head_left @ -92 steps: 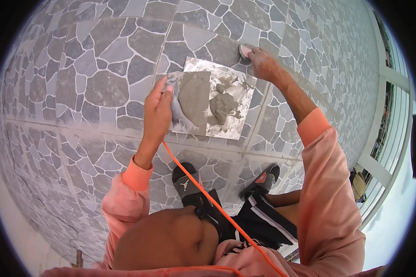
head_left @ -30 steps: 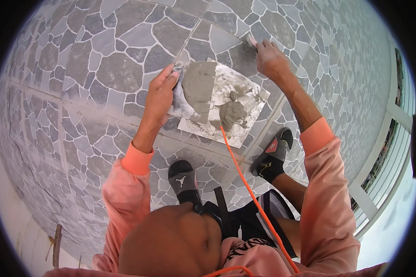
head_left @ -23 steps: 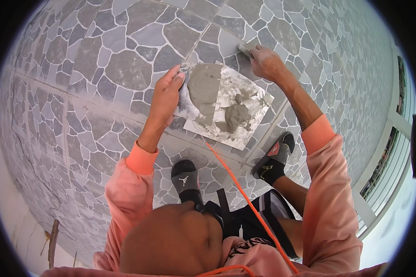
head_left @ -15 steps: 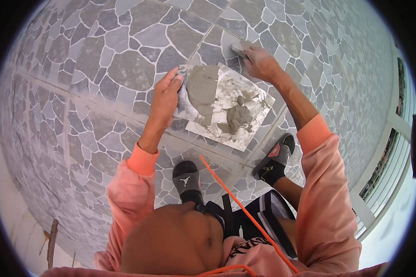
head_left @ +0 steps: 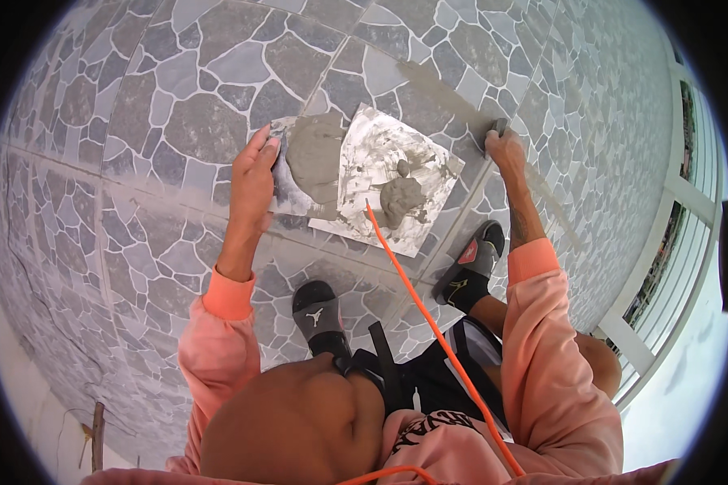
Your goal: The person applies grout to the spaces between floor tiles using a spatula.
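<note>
My left hand (head_left: 255, 170) is closed on the left edge of a thin grey board (head_left: 293, 192), thumb on top. A smooth patch of wet grey mortar (head_left: 315, 153) covers much of that board. It overlaps a white, mortar-smeared sheet (head_left: 416, 242) on the floor, which carries a thicker lump of mortar (head_left: 402, 200). To the right, my right hand (head_left: 506, 152) is closed around a small dark tool (head_left: 498, 126) held down at the floor; its full shape is hidden by my fingers. A grey mortar smear (head_left: 445, 93) runs up and left from the tool along a tile joint.
Stone-patterned tiles (head_left: 206, 129) make up the floor, with dusty joints between them. My sandalled feet (head_left: 319, 311) stand just below the sheet. An orange cord (head_left: 429, 311) hangs across the view. A white railing (head_left: 651, 267) lines the right side; a stick (head_left: 98, 436) is at lower left.
My right hand has moved right and slightly down with the tool, and a grey smear now shows where it passed. My left hand keeps its hold on the board; the view has shifted slightly.
</note>
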`<state>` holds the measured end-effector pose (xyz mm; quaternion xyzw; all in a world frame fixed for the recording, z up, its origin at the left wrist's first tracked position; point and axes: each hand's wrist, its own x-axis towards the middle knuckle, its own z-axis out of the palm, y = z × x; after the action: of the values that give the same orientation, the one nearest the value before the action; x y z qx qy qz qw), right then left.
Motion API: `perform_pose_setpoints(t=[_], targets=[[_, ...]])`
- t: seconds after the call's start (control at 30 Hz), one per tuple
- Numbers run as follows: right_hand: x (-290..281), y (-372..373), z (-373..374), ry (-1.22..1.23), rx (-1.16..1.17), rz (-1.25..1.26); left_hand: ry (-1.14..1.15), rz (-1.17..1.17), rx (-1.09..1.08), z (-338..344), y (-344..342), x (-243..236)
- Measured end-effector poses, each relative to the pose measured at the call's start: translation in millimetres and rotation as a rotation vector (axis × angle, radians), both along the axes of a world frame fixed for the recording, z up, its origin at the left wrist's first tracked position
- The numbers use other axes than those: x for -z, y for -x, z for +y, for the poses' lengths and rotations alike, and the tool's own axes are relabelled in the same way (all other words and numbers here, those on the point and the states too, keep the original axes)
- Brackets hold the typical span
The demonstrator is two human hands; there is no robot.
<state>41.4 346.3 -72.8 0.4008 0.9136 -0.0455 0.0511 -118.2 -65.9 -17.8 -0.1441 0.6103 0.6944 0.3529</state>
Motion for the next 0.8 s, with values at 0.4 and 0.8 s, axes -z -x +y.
perform_pose_setpoints(t=[0.4,0.8], targets=[[-3,178,-123,0.103,-0.498,0.352,-0.045,-0.014,-0.036,5,1,-4],[-9,170,-129,0.146,-0.959,0.052,-0.010,0.008,-0.060,-5,-1,-3]])
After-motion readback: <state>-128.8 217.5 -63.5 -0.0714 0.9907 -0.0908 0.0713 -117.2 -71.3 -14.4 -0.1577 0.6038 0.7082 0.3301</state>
